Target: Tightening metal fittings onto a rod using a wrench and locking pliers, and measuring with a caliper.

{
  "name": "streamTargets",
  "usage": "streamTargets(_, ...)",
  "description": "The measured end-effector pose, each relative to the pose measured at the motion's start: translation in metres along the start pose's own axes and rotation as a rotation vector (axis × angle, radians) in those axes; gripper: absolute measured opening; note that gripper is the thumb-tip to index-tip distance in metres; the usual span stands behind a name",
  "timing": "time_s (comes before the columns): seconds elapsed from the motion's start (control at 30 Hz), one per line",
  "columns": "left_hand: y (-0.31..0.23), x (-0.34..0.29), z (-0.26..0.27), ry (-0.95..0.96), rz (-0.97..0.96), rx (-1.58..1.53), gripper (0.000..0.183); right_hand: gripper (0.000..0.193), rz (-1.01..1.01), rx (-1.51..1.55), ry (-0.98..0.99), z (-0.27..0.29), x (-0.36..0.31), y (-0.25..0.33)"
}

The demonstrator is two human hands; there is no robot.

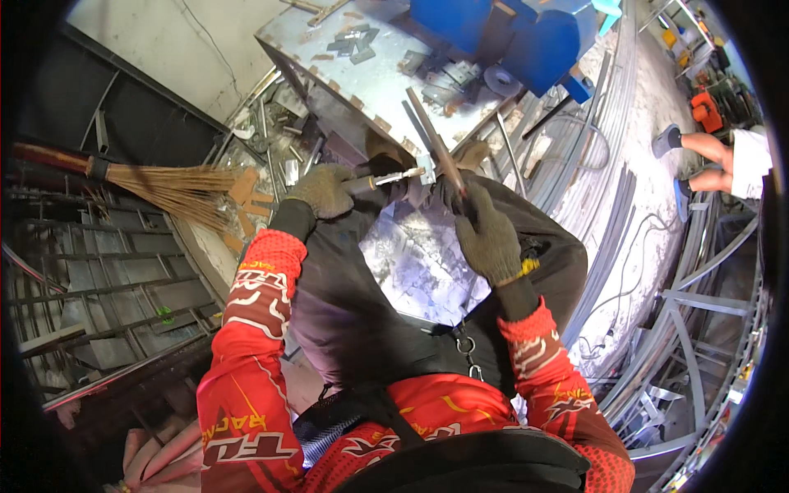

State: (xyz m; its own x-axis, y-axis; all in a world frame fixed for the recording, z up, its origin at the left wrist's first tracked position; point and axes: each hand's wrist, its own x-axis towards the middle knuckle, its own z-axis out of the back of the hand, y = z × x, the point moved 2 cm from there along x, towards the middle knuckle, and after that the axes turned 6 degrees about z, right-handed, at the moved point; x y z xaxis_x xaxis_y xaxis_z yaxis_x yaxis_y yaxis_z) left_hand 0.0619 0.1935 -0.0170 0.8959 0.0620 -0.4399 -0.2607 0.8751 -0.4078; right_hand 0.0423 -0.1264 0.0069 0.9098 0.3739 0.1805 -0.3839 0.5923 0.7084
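My left hand, in a grey-brown knit work glove, is closed around a slim tool with a pale handle and shiny metal shaft. The shaft points right, its tip by a small pale block; whether they touch I cannot tell. My right hand, gloved alike, is closed at the lower end of a long brownish bar slanting up and left. A second, darker strip lies beside that bar. Both hands are above my spread knees, and the gloves hide the fingers' exact grip.
Ahead stands a metal-topped table bearing flat metal pieces and a blue machine. A straw broom lies left, beside metal scraps. Long metal bars run along the right floor, near curved metal frames. Another person's legs show far right.
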Motion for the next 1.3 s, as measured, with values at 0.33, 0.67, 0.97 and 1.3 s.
streamTargets(0.33, 0.000, 0.003, -0.005, 0.011, -0.044, -0.063, 0.044, 0.037, 0.068, -0.009, 0.125, -0.021, 0.054, -0.004)
streamTargets(0.67, 0.004, 0.007, -0.004, 0.007, -0.030, 0.058, 0.053, 0.039, 0.106, -0.032, 0.185, 0.011, -0.003, -0.016)
streamTargets(0.97, 0.000, 0.002, -0.005, -0.028, 0.028, -0.041, 0.047, 0.032, 0.164, 0.004, 0.171, -0.009, 0.044, -0.006)
streamTargets(1.3, 0.002, -0.001, -0.007, -0.028, -0.015, 0.033, 0.047, 0.039, -0.040, -0.017, 0.221, -0.005, 0.024, 0.003)
